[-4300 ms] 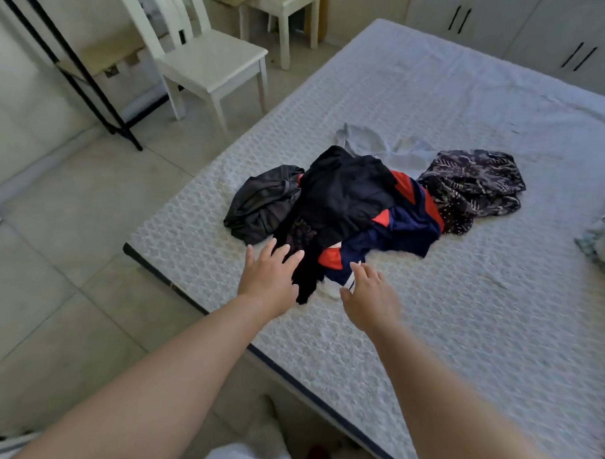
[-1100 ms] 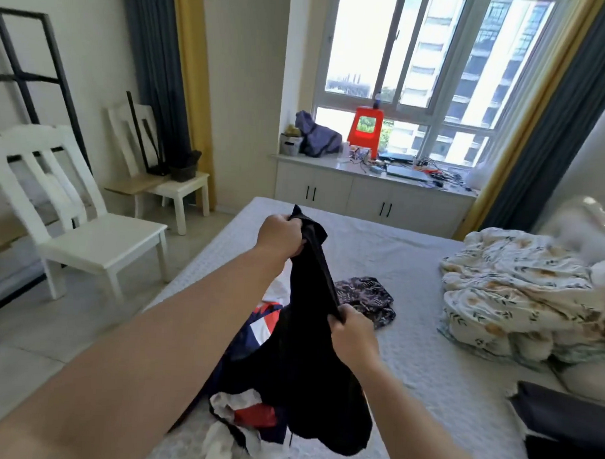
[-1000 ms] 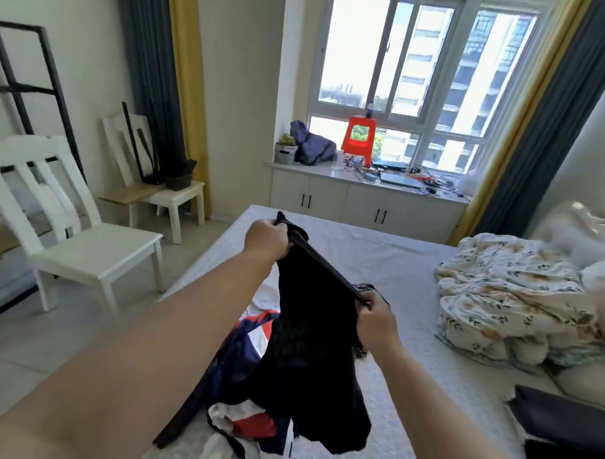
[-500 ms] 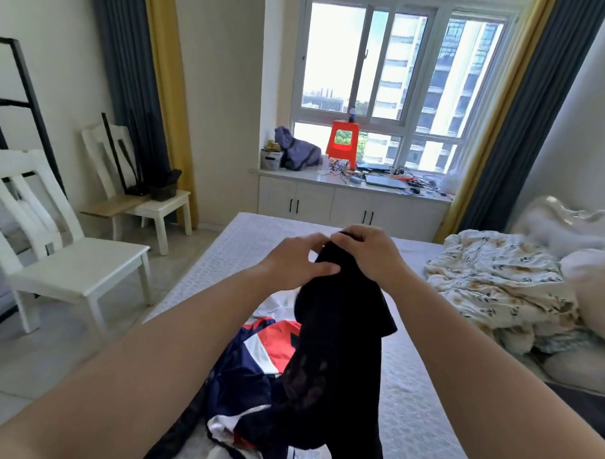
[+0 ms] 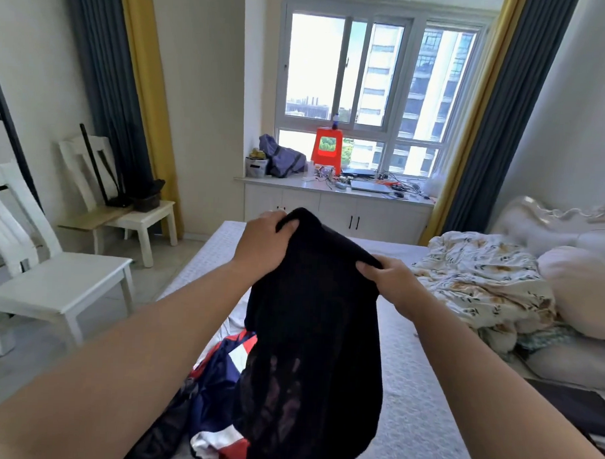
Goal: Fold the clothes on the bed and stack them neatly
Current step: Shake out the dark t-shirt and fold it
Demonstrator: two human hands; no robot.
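**Black garment held up over the bed, both hands on its top edge**

Person's left hand grips the far-left top corner of the black garment, fingers curled over the cloth. Right hand pinches the near-right top corner, thumb on the front. Garment hangs free in the air between the hands, above the near part of the bed; its lower end drops toward the red, white and navy garment lying on the bed to the near left. Looks thin, soft and light, semi-sheer with a lace-like patterned panel low down. It will likely sag and bunch and hold no shape unsupported, and lace may snag, so best taken by the firmer top hem at both corners and spread flat before folding. Floral duvet heaped far right, white chair on the left
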